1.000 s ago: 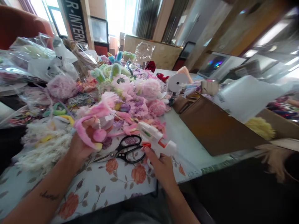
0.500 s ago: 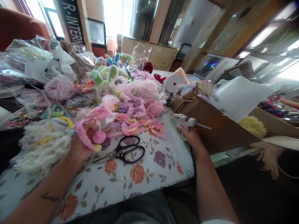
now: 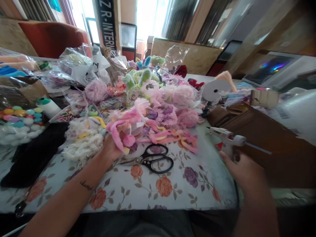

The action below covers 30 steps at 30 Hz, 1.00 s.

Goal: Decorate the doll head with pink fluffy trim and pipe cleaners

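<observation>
My left hand (image 3: pixel 115 144) is closed around a fuzzy pink strip (image 3: pixel 116 133) with a pale yellow end. A small pink pompom (image 3: pixel 128 140) hangs by a string of white beads in front of the fingers. My right hand (image 3: pixel 247 172), somewhat blurred, grips a white hot glue gun (image 3: pixel 225 135) by its handle. The nozzle points left, and a glue stick (image 3: pixel 259 148) juts out at the back. Black-handled scissors (image 3: pixel 158 159) lie on the flowered tablecloth (image 3: pixel 172 200) between my hands. Pink and yellow fuzzy strips (image 3: pixel 172 136) lie behind them.
Heaped yarn and plush trimmings (image 3: pixel 160 98) fill the table's middle. A ribbon spool (image 3: pixel 214 90) stands behind a cardboard box (image 3: pixel 271 141) at right. Left are cream yarn (image 3: pixel 84 148), a bag of coloured pompoms (image 3: pixel 22 123), a thread cone (image 3: pixel 48 107) and black cloth (image 3: pixel 37 154).
The view has turned left, bringing the pompom bag and thread cone into sight. My right hand and the glue gun appear nearer to me. My left hand keeps its hold on the pink strip.
</observation>
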Each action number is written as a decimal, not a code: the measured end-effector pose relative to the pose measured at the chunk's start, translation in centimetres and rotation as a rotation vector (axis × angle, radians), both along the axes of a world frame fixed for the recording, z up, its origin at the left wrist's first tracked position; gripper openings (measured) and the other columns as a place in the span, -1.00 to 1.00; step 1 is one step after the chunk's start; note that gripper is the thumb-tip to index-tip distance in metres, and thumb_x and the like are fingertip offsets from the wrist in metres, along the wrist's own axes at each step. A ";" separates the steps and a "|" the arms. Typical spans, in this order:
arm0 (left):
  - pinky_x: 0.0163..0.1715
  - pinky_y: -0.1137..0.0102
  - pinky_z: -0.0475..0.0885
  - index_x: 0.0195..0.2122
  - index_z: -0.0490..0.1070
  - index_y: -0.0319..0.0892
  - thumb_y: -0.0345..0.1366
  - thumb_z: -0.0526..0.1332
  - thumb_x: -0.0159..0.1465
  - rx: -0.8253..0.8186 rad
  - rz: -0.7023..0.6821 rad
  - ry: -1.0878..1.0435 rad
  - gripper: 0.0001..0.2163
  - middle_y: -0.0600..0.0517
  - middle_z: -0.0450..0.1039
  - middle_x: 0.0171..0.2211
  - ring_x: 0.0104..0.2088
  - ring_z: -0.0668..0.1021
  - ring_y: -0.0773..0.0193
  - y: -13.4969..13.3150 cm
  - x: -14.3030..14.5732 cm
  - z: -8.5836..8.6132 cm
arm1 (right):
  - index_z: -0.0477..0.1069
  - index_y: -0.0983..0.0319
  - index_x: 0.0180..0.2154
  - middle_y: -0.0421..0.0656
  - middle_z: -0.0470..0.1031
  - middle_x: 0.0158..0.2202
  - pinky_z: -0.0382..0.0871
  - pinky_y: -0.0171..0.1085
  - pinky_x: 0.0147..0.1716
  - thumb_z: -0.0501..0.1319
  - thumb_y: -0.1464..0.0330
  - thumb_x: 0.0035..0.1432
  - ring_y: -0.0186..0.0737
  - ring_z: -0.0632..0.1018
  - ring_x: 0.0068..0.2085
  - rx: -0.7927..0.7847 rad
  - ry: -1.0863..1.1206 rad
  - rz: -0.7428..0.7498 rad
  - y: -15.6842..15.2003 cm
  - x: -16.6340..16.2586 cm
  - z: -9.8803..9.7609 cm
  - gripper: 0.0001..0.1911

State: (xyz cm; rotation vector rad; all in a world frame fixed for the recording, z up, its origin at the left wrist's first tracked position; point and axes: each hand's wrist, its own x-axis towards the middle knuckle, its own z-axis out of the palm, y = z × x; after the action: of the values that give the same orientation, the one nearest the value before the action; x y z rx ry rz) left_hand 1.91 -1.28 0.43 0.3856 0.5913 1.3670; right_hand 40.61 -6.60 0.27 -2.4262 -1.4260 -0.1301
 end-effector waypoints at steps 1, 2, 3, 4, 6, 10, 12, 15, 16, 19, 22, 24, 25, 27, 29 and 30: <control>-0.33 0.30 0.60 -0.40 0.47 -0.15 -0.43 0.34 0.03 0.000 -0.007 0.000 -0.89 0.02 0.58 -0.33 -0.28 0.61 0.14 0.0 0.0 0.0 | 0.56 0.37 -0.13 0.34 0.57 -0.28 0.33 0.01 -0.41 0.19 0.10 0.12 0.28 0.60 -0.27 0.022 -0.045 -0.023 -0.4 -0.9 0.3 -0.52; -0.32 0.28 0.59 -0.41 0.47 -0.15 -0.43 0.34 0.03 0.001 -0.013 -0.001 -0.89 0.00 0.58 -0.32 -0.26 0.61 0.12 0.0 0.0 0.0 | 0.55 0.34 -0.11 0.31 0.58 -0.26 0.34 0.02 -0.38 0.17 0.11 0.15 0.27 0.60 -0.24 0.066 -0.062 -0.017 -0.7 -2.1 0.7 -0.53; -0.31 0.26 0.59 -0.43 0.47 -0.15 -0.43 0.35 0.02 0.002 -0.016 -0.002 -0.89 -0.01 0.58 -0.32 -0.24 0.61 0.10 0.0 0.1 -0.1 | 0.55 0.29 -0.13 0.25 0.59 -0.27 0.36 0.01 -0.33 0.14 0.12 0.18 0.23 0.60 -0.24 0.145 -0.045 0.004 -1.0 -3.5 1.1 -0.57; -0.30 0.25 0.59 -0.44 0.46 -0.15 -0.43 0.36 0.02 0.001 -0.014 -0.001 -0.89 -0.01 0.59 -0.32 -0.23 0.61 0.09 0.0 0.1 -0.1 | 0.55 0.25 -0.14 0.18 0.60 -0.29 0.39 -0.02 -0.29 0.13 0.10 0.20 0.16 0.61 -0.25 0.201 0.022 0.090 -1.2 -5.2 1.5 -0.59; -0.29 0.25 0.59 -0.45 0.46 -0.15 -0.44 0.36 0.01 0.000 -0.002 0.006 -0.88 0.00 0.58 -0.34 -0.23 0.61 0.09 0.1 0.1 -0.2 | 0.56 0.19 -0.26 0.02 0.61 -0.37 0.43 -0.11 -0.30 0.15 0.07 0.19 0.01 0.61 -0.34 0.361 0.179 0.304 -1.3 -9.0 2.1 -0.63; -0.29 0.30 0.58 -0.48 0.46 -0.18 -0.46 0.37 0.01 0.003 0.007 0.062 -0.89 0.03 0.54 -0.43 -0.32 0.61 0.17 0.0 0.0 -0.6 | 0.53 0.14 -0.31 -0.14 0.60 -0.38 0.39 -0.25 -0.36 0.16 0.17 0.25 -0.17 0.56 -0.39 0.324 0.379 0.832 -0.7 -16.3 3.3 -0.75; -0.33 0.34 0.57 -0.50 0.45 -0.20 -0.44 0.39 0.00 0.005 -0.009 0.116 -0.88 0.03 0.52 -0.47 -0.37 0.60 0.19 0.0 -0.2 -0.8 | 0.49 0.17 -0.31 -0.16 0.56 -0.42 0.34 -0.26 -0.36 0.13 0.21 0.28 -0.20 0.53 -0.39 0.268 0.397 1.017 -0.2 -19.0 3.9 -0.77; -0.46 0.45 0.51 -0.47 0.46 -0.22 -0.44 0.43 -0.06 0.006 -0.006 0.202 -0.83 0.05 0.51 -0.50 -0.48 0.57 0.27 -0.1 -0.3 -0.8 | 0.41 0.19 -0.34 -0.18 0.50 -0.45 0.28 -0.29 -0.40 0.09 0.18 0.31 -0.25 0.48 -0.40 0.156 0.522 1.103 0.8 -21.8 4.4 -0.73; -0.50 0.50 0.48 -0.47 0.45 -0.21 -0.47 0.44 -0.09 0.014 0.021 0.224 -0.80 0.09 0.49 -0.53 -0.52 0.54 0.32 -0.1 -0.3 -0.8 | 0.38 0.19 -0.35 -0.18 0.49 -0.44 0.28 -0.30 -0.40 0.09 0.16 0.30 -0.26 0.47 -0.40 0.138 0.592 1.095 1.2 -22.5 4.3 -0.72; -0.50 0.57 0.45 -0.49 0.42 -0.19 -0.58 0.44 -0.17 0.079 0.110 0.261 -0.72 0.18 0.44 -0.60 -0.58 0.50 0.41 -0.1 -0.1 -0.7 | 0.31 0.19 -0.36 -0.20 0.47 -0.41 0.29 -0.32 -0.41 0.17 0.11 0.23 -0.28 0.48 -0.38 0.135 0.800 1.029 2.3 -24.0 3.5 -0.72; -0.39 0.46 0.50 -0.48 0.41 -0.16 -0.54 0.46 -0.18 0.153 0.106 0.278 -0.70 0.15 0.49 -0.55 -0.47 0.58 0.27 -0.2 0.1 -0.4 | 0.29 0.19 -0.32 -0.22 0.46 -0.39 0.34 -0.32 -0.37 0.28 0.11 0.13 -0.28 0.48 -0.36 0.152 1.009 0.977 2.9 -25.1 2.2 -0.69; -0.33 0.39 0.52 -0.45 0.42 -0.13 -0.49 0.46 -0.19 0.168 0.108 0.300 -0.69 0.12 0.53 -0.49 -0.36 0.62 0.16 -0.2 0.2 -0.2 | 0.30 0.19 -0.30 -0.22 0.45 -0.37 0.36 -0.31 -0.35 0.33 0.13 0.07 -0.28 0.48 -0.34 0.166 1.140 0.944 3.1 -25.8 1.5 -0.67; -0.31 0.37 0.52 -0.44 0.42 -0.12 -0.48 0.46 -0.19 0.166 0.115 0.318 -0.68 0.11 0.54 -0.47 -0.32 0.62 0.12 -0.2 0.3 -0.1 | 0.30 0.19 -0.30 -0.22 0.43 -0.37 0.37 -0.31 -0.35 0.35 0.14 0.05 -0.28 0.48 -0.34 0.166 1.205 0.926 3.1 -26.1 1.2 -0.66; -0.30 0.35 0.52 -0.42 0.43 -0.11 -0.46 0.45 -0.18 0.167 0.132 0.365 -0.69 0.09 0.55 -0.46 -0.30 0.63 0.09 -0.2 0.3 -0.1 | 0.30 0.19 -0.31 -0.25 0.40 -0.40 0.36 -0.31 -0.39 0.40 0.17 -0.02 -0.29 0.45 -0.37 0.146 1.349 0.883 3.0 -26.5 0.8 -0.64; -0.33 0.36 0.52 -0.41 0.44 -0.12 -0.46 0.43 -0.16 0.178 0.135 0.407 -0.71 0.09 0.54 -0.46 -0.32 0.62 0.11 -0.1 0.2 -0.4 | 0.29 0.19 -0.32 -0.28 0.38 -0.44 0.36 -0.33 -0.44 0.45 0.20 -0.11 -0.32 0.43 -0.41 0.103 1.513 0.848 2.9 -26.8 0.7 -0.58; -0.35 0.36 0.52 -0.39 0.45 -0.11 -0.47 0.42 -0.15 0.184 0.137 0.421 -0.71 0.10 0.54 -0.45 -0.35 0.61 0.13 -0.1 0.1 -0.5 | 0.28 0.18 -0.32 -0.30 0.37 -0.46 0.35 -0.34 -0.47 0.47 0.22 -0.15 -0.34 0.41 -0.44 0.076 1.588 0.839 2.9 -26.9 0.6 -0.56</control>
State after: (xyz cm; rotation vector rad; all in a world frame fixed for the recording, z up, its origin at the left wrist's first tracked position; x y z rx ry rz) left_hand 1.99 -1.36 -0.11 0.8058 0.8516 1.4862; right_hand 13.76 -3.70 0.90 -0.9058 -1.2341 1.4610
